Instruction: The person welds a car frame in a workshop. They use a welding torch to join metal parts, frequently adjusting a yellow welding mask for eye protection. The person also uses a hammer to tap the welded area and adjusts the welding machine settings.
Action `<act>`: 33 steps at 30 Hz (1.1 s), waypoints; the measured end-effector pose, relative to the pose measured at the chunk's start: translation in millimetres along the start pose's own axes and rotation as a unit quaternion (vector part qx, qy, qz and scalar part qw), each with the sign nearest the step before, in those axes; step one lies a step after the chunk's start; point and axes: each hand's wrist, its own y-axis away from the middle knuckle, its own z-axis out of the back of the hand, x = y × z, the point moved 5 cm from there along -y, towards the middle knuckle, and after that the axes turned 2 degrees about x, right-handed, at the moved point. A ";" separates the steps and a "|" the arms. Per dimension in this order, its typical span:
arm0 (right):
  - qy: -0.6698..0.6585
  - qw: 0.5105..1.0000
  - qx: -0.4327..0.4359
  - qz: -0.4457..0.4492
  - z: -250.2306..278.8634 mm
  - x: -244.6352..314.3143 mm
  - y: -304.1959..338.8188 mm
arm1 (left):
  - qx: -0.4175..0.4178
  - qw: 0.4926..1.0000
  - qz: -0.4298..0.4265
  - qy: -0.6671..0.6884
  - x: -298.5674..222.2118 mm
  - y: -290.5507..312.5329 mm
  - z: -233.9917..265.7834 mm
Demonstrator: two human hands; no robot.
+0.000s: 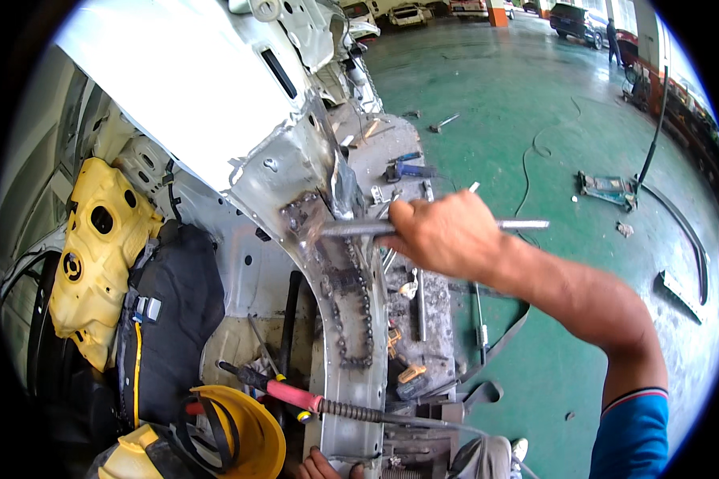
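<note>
My right hand (451, 235) is closed around a long grey metal bar (359, 228), held level across the bare car body sill (347, 319). The bar's left end lies over a scorched, rusty patch (305, 214) of the sill; whether it touches the metal I cannot tell. Below that patch, a row of dark weld spots runs in a loop down the sill. At the bottom edge, the fingers of my left hand (321, 465) curl over the sill's near end; most of that hand is out of view. A welding torch (291, 394) with a pink handle rests across the sill between my hands.
A yellow helmet (260, 435), a yellow moulded tank (96, 239) and a black cover (180, 311) lie left of the sill. To its right, tools including a blue grinder (411, 171) lie on a grey platform (439, 311). A teal floor jack (607, 190) and cables are on the green floor.
</note>
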 end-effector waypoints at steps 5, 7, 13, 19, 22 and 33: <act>-0.051 0.994 -0.073 0.071 24.1 36.1 12.0 | 0.003 1.000 0.000 -0.011 1.2 1.7 0.8; -0.053 0.986 -0.097 0.123 22.5 36.5 13.8 | 0.002 1.000 -0.007 -0.013 3.3 1.9 -7.0; -0.031 0.999 -0.040 -0.004 -0.2 17.9 11.3 | 0.015 1.000 -0.004 -0.021 1.0 1.9 -2.8; -0.006 0.999 -0.012 -0.043 -3.9 -2.4 -0.4 | 0.027 0.999 -0.020 -0.035 1.3 2.3 -3.8; -0.038 0.999 -0.028 -0.009 -0.6 16.4 3.5 | 0.018 0.999 -0.015 -0.037 3.4 5.8 -7.9; -0.136 0.982 -0.029 -0.131 -50.7 -12.3 61.2 | -0.030 0.999 -0.036 -0.022 10.2 11.0 -14.4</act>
